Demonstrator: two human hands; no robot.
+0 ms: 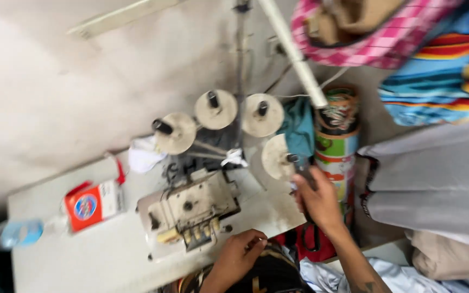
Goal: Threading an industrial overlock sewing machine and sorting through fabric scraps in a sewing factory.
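Note:
I look down at a cream overlock sewing machine (191, 211) on a white table (71, 255). Behind it stand several round thread-cone stands (215, 108). My right hand (318, 203) is raised at the table's right edge and grips a dark tool like scissors (304, 171), which points at the rightmost stand (275, 156). My left hand (237, 258) rests on dark patterned fabric (270, 274) in front of the machine, fingers curled on the cloth. The picture is blurred.
A red and white carton (90, 205) and a plastic bottle (17, 233) lie at the table's left. A colourful tin (336, 144) with teal cloth stands to the right. Grey, striped and pink checked fabrics (435, 179) pile up at the right. A white wall fills the back.

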